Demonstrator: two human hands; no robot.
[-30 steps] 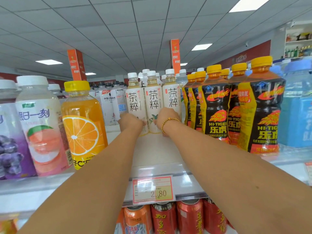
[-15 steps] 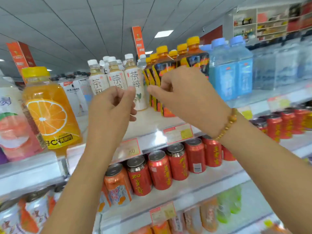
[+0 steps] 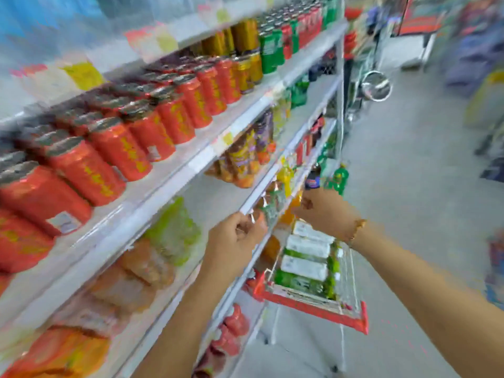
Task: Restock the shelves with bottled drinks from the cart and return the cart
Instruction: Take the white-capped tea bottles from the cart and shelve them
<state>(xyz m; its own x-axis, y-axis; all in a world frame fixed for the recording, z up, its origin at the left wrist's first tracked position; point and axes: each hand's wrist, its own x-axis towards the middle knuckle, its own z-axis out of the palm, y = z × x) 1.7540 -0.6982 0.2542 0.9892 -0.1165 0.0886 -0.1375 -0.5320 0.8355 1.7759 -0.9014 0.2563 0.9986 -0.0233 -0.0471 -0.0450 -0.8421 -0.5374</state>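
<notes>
whole shot's pretty motion-blurred. pale grey floor [image 3: 403, 165] runs up the right half of the frame, looks like a shop aisle. white shelving [image 3: 174, 170] fills the left side, slanting toward the upper middle, with paper price tags [image 3: 81, 75] along the edges. top right there's a red sign or display [image 3: 420, 20], too smeared to read, and blurry colourful stuff at far right

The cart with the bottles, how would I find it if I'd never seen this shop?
Follow the long white shelf rack of red drink cans down to the aisle floor. Beside it stands a wire shopping cart with a red rim, holding green-and-white bottled drinks. Nothing else nearby is a wire basket.
</notes>
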